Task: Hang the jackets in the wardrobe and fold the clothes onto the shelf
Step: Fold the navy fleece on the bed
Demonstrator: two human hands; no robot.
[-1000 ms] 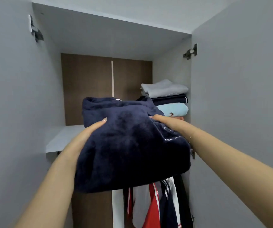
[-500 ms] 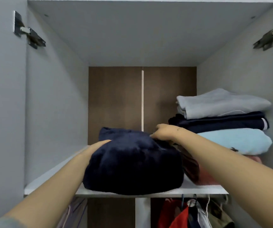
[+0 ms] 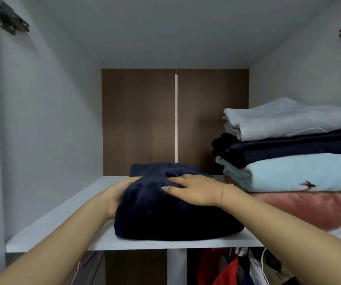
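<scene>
A folded navy fleece garment [image 3: 165, 219] lies on the white wardrobe shelf [image 3: 62, 229], near its front edge. My left hand [image 3: 118, 194] presses flat against the bundle's left side, fingers partly hidden behind the fabric. My right hand [image 3: 194, 189] rests palm down on top of it with fingers spread; a thin bracelet circles that wrist. To the right stands a stack of folded clothes: grey [image 3: 288, 118], navy [image 3: 284, 148], light blue [image 3: 301, 173] and pink [image 3: 301, 208].
Hanging jackets [image 3: 233, 268] in red, white and dark colours show below the shelf at the lower right. Grey side walls, a brown back panel [image 3: 138, 122] and door hinges [image 3: 11, 19] frame the compartment. Bare shelf lies left of the navy bundle.
The navy garment went from being carried in the air to lying on the shelf. My right hand slid from its far edge onto its top; the camera moved closer.
</scene>
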